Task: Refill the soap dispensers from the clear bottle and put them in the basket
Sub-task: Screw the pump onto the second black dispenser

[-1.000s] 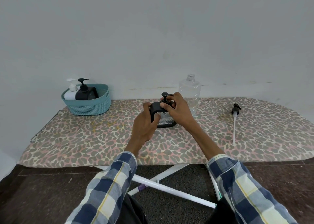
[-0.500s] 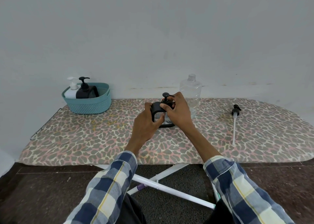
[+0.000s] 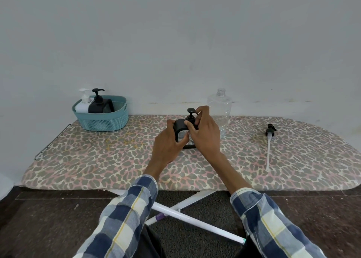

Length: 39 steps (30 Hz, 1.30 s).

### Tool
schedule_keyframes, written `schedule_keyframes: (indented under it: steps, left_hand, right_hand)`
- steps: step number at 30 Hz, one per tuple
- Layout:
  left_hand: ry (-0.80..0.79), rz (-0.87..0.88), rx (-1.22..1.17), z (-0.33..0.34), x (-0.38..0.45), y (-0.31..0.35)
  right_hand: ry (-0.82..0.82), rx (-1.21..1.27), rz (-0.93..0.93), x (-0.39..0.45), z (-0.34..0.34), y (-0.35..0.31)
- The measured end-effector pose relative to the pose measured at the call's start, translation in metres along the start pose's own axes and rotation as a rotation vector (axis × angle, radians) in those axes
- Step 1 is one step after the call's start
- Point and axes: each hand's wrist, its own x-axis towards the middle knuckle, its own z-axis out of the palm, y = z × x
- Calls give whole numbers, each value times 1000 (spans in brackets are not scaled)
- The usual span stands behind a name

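A black soap dispenser [image 3: 181, 129] stands near the middle of a leopard-print ironing board [image 3: 109, 156], held between a person's two hands. The left hand [image 3: 168, 144] wraps its grip around the dispenser's rounded left shoulder, thumb over the top and fingers curled against the front. The right hand [image 3: 205, 132] closes its grip on the black pump head [image 3: 190, 113], fingertips pinching around the collar and nozzle. Just behind the right hand, touching the wall side of the board, stands the clear bottle [image 3: 220, 109], upright and uncapped. Well to the right lies a loose black pump with its long clear tube [image 3: 269, 146], pointing toward the near edge. At the board's far left corner sits a teal woven basket [image 3: 101, 121], holding a white dispenser [image 3: 83, 105] and a second black dispenser [image 3: 99, 105] side by side, both upright. Plaid sleeves [image 3: 125, 216] cover both forearms above the board's white crossed legs [image 3: 187, 216].
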Motion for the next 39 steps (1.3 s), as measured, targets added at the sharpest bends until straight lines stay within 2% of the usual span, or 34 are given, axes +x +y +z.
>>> schedule_keyframes:
  steps: [11,19,26,31,33,36,39]
  left_hand:
    - [-4,-7,-7,-3,-1,4]
    - [-28,-28,-14,-5,-1,7]
    - [-9,-46,8,-7,-3,10]
    - [20,-48,41,-9,-3,13]
    - [17,-69,9,-10,-3,14]
    - [16,-104,-36,-14,-4,16]
    - [30,-192,-76,-22,-8,17]
  right_hand:
    - [-11,-45,-97,0,-1,3]
    - [-94,144,0,6,-10,5]
    - [-162,14,49,17,-10,-1]
    - [-127,77,78,10,-15,-4]
    - [-128,13,106,1,-15,-3]
    - [-234,-110,164,-7,-10,-4]
    - [-336,-86,181,-4,-2,-12]
